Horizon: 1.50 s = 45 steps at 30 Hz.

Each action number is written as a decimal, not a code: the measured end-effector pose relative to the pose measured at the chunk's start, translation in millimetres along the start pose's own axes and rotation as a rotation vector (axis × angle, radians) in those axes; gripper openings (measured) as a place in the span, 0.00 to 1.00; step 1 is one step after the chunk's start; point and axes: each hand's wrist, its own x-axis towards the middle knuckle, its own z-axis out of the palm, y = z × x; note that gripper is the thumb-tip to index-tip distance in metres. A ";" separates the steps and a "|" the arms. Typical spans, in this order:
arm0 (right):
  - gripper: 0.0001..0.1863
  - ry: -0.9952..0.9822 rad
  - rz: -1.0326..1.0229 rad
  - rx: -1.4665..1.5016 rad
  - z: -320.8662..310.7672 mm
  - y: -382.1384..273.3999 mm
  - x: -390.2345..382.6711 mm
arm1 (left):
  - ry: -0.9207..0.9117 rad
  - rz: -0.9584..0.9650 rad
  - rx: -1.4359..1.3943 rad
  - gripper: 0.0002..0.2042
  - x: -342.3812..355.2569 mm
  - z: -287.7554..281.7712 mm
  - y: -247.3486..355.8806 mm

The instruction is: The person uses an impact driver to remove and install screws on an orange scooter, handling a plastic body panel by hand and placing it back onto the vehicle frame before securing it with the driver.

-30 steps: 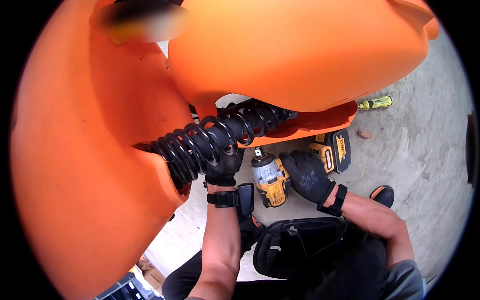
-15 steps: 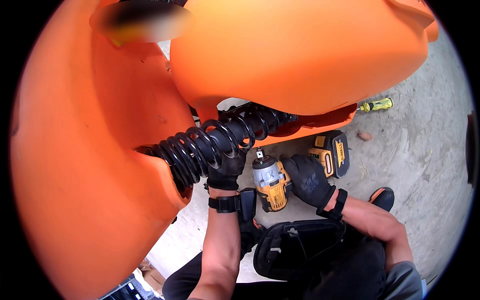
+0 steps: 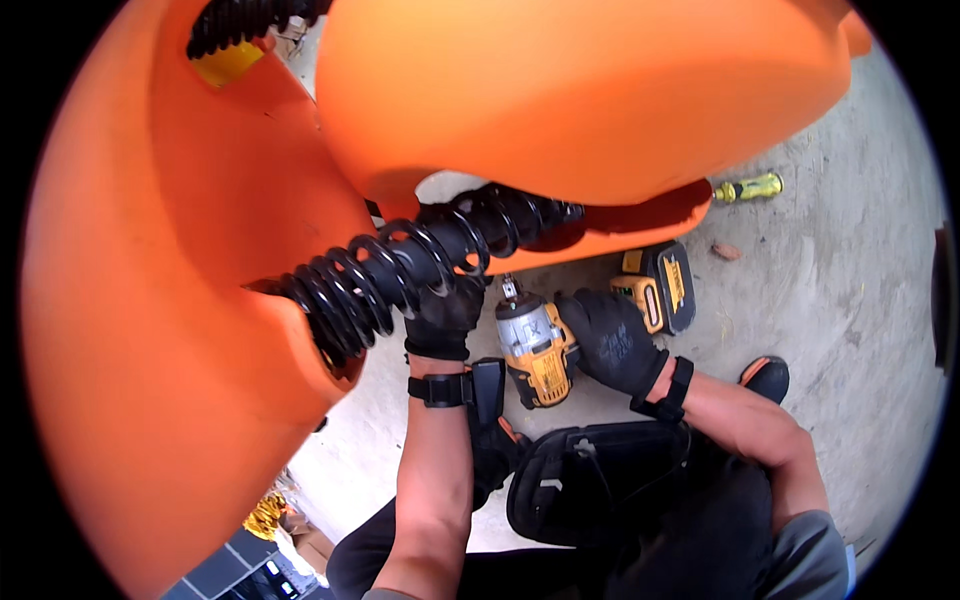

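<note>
My gloved right hand (image 3: 607, 340) is closed round a yellow-and-black cordless impact wrench (image 3: 535, 360), whose square drive points up toward the orange body rail and whose battery (image 3: 673, 290) lies to the right. My gloved left hand (image 3: 442, 320) is curled just beneath a black coil-over shock (image 3: 390, 270), left of the wrench's tip; what its fingers hold is hidden by the coils. The shock slants from an opening in the large orange molded body (image 3: 150, 330) up to the right, under a second orange panel (image 3: 570, 90).
Another black spring (image 3: 240, 25) shows at top left. A yellow-handled screwdriver (image 3: 750, 188) juts from the rail's right end above the concrete floor (image 3: 840, 280). A black pad (image 3: 590, 485) is by my legs; a shoe (image 3: 765, 380) is at right. Cardboard (image 3: 305, 545) and dark items sit at lower left.
The scene sits slightly higher and further left in the view, and the upper-left spring now shows clearly. My hands and the wrench keep about the same positions relative to the shock.
</note>
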 end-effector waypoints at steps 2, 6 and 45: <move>0.28 0.053 -0.015 0.052 4.6 3.5 -4.2 | -0.074 -0.245 -0.792 0.24 3.3 4.9 6.3; 0.25 0.050 0.003 -0.015 10.6 20.6 -12.6 | -0.088 -0.311 -0.849 0.28 12.3 13.8 -9.8; 0.25 0.012 0.021 -0.063 11.1 18.1 -10.7 | -0.106 -0.340 -0.879 0.44 -1.6 4.9 -1.9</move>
